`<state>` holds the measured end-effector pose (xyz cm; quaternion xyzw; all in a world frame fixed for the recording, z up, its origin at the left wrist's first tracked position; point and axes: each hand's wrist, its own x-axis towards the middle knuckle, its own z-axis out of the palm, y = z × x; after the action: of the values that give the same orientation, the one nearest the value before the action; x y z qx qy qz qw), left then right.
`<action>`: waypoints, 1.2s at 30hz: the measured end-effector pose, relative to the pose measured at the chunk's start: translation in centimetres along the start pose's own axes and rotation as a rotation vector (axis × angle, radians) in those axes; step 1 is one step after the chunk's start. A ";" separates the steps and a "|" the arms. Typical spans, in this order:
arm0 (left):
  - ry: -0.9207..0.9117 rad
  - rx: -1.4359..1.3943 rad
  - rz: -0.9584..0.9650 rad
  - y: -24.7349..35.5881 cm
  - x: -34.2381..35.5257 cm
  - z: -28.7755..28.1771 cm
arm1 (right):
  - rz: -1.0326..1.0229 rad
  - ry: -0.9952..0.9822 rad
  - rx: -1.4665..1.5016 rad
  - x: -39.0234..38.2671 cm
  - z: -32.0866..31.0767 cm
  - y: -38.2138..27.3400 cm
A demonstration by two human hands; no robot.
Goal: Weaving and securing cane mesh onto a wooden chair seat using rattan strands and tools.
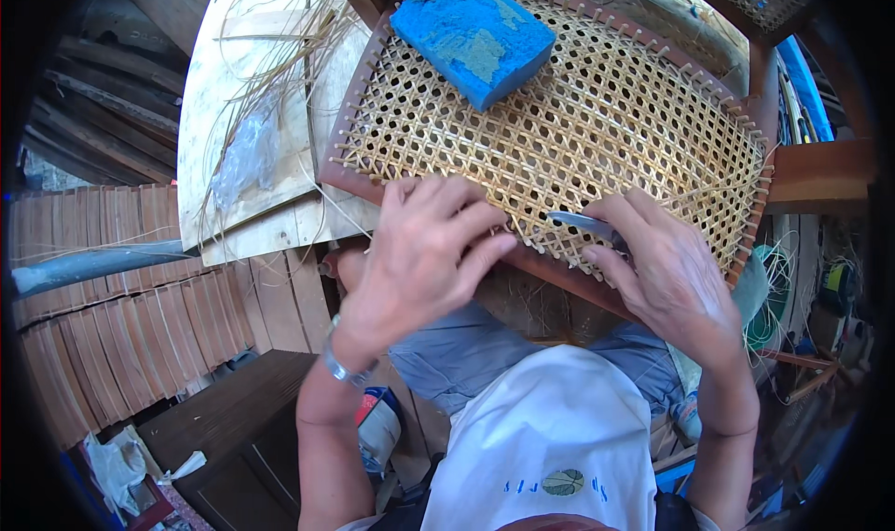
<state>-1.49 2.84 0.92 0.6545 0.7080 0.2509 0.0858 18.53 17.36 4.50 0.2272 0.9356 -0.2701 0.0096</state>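
Note:
A woven cane panel (597,130) stretches across a reddish-brown wooden frame (357,183), its rim lined with small pegs and strand ends. My left hand (424,247) rests at the frame's near edge, fingers curled and the thumb close to the index finger. What they pinch, if anything, is hidden. Farther right, my right hand (667,261) grips a small knife-like tool (585,221), its blue-grey blade pointing left just above the weave. On the far left of the panel sits a blue block (473,39) with worn, greyish patches on top.
A pale board (224,139) at the left carries loose cane strands (280,60) and a clear plastic bag (250,153). Stacked wooden slats (121,317) and a dark wooden cabinet (233,438) lie lower left. A wooden beam (825,172) juts out at the right.

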 end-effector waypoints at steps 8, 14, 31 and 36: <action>-0.339 -0.401 0.025 -5.8 5.5 -1.1 | 0.158 0.009 0.472 -4.8 2.3 -1.8; -0.545 -0.412 0.074 -5.7 7.5 -0.5 | 0.546 -0.257 1.129 -5.5 6.4 -4.4; -0.583 -0.369 0.162 -7.2 7.7 0.2 | 0.614 -0.132 1.223 -0.9 8.1 -5.2; -0.530 -0.341 0.220 -7.2 7.6 0.5 | 0.641 -0.145 1.257 -0.2 7.8 -5.3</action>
<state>-8.62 10.18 -1.33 0.7457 0.5341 0.1945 0.3476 15.65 9.31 0.54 0.4353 0.4864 -0.7574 0.0180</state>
